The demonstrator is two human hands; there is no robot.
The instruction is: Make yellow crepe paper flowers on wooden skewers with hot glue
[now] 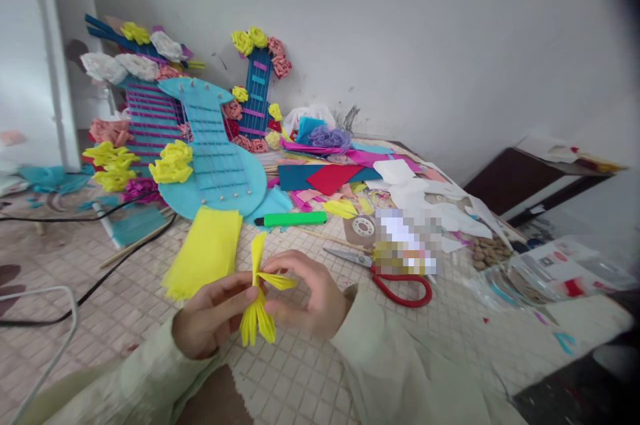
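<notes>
From my end I have the pleated yellow paper [258, 319] pinched at its middle between thumb and fingers of the left hand [207, 318]; it sits just off those fingertips, one narrow fan pointing up, one layer standing out sideways to the right, the rest spread below. My right hand [315, 295] has its index finger bent over the sideways layer and its thumb beside the lower fan; I cannot tell whether those fingers grip a layer or only touch it.

Crowding me closest is the yellow sheet stack [207, 248], just beyond the left fingers; past both sets of fingertips lies the green marker [295, 219]; to the right of the right fingers, the red-handled scissors [403, 285] rest on the worktop [300, 378], near a white tape roll [363, 226]. Farther ahead of the left fingers, the light-blue guitar-shaped piece [213, 151] leans upright; ahead of the right fingers, coloured paper scraps [333, 178] are heaped.
</notes>
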